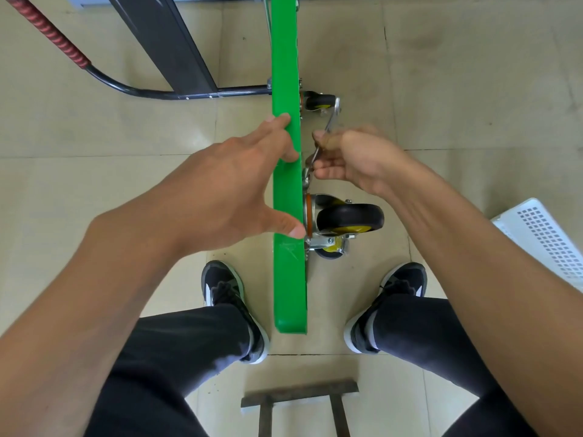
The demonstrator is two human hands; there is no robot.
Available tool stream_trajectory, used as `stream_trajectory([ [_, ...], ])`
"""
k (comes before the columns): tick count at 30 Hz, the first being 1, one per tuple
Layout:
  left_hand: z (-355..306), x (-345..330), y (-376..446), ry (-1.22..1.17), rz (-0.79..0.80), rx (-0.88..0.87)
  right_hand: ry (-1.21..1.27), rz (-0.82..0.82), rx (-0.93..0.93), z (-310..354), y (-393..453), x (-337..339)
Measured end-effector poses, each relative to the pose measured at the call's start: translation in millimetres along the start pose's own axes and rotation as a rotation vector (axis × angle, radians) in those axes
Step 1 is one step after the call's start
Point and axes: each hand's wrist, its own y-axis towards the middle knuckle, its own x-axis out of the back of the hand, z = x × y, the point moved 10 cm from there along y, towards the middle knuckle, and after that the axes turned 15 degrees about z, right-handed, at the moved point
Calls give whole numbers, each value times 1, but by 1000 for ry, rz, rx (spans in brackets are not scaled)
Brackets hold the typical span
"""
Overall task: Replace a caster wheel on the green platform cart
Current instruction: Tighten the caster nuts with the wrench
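Note:
The green platform cart (285, 74) stands on its edge between my feet, its underside facing right. A black caster wheel with a yellow hub (349, 218) sticks out of the underside near me, and another caster wheel (318, 101) sits farther away. My left hand (233, 187) holds the cart's upper edge, fingers over it and thumb by the near caster's plate. My right hand (350, 159) grips a metal wrench (332, 118), whose lower end sits at the near caster's mounting plate.
The cart's black handle with a red grip (47, 33) lies on the tiled floor at left, beside a dark metal beam (170, 42). A white perforated crate (549, 238) sits at right. A rusty metal frame (299, 402) lies behind my feet.

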Motion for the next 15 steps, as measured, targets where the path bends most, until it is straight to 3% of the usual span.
stream_trajectory([
  [3,0,-1,1,4,-2,4,139,31,-104,-22,4,1],
  [7,0,-1,1,-3,5,10,194,-8,-66,-26,1,8],
  [11,-1,-2,1,-2,6,7,43,-154,200,1,-20,27],
  [15,-1,-2,2,3,4,8,-207,-150,577,41,-62,9],
])
